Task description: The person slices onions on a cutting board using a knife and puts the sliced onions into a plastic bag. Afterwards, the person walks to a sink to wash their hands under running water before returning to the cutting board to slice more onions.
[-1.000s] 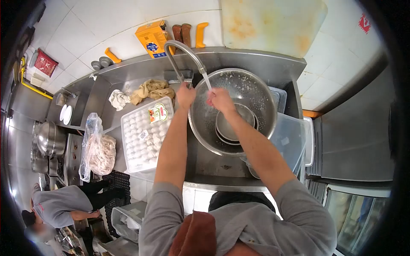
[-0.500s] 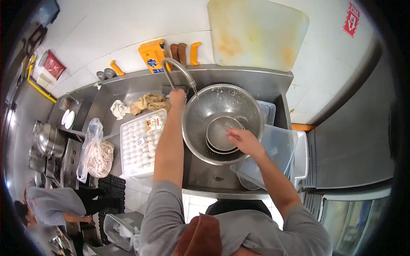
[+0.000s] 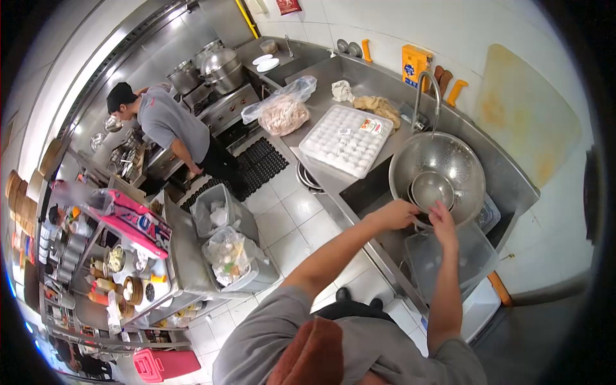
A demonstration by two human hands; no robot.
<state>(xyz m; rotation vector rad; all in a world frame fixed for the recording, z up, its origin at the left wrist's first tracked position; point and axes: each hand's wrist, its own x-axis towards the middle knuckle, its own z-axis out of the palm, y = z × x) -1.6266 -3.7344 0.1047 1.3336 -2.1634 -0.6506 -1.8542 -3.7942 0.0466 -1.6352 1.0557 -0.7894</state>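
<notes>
A large perforated steel colander (image 3: 471, 157) rests over the sink. Inside it, near its closer side, a small round metal bowl (image 3: 431, 187) sits with a second rim showing beneath. My left hand (image 3: 399, 215) is at the near left rim of the bowl, its fingers curled closed there. Stretched fingers of my right hand (image 3: 444, 224) reach over the bowl's near edge, slightly apart. The curved faucet (image 3: 420, 96) stands behind the colander with its spout over the rim.
Left of the sink, a tray of eggs (image 3: 346, 141) and a bag of pale meat (image 3: 285, 115) lie on the steel counter. A translucent plastic container (image 3: 449, 263) is under my right arm. A co-worker (image 3: 176, 125) stands at the stove; bins (image 3: 234, 256) line the floor.
My left hand has left the faucet and come to the bowl. My right hand has drawn from inside the bowl to its near edge. The view has swung left.
</notes>
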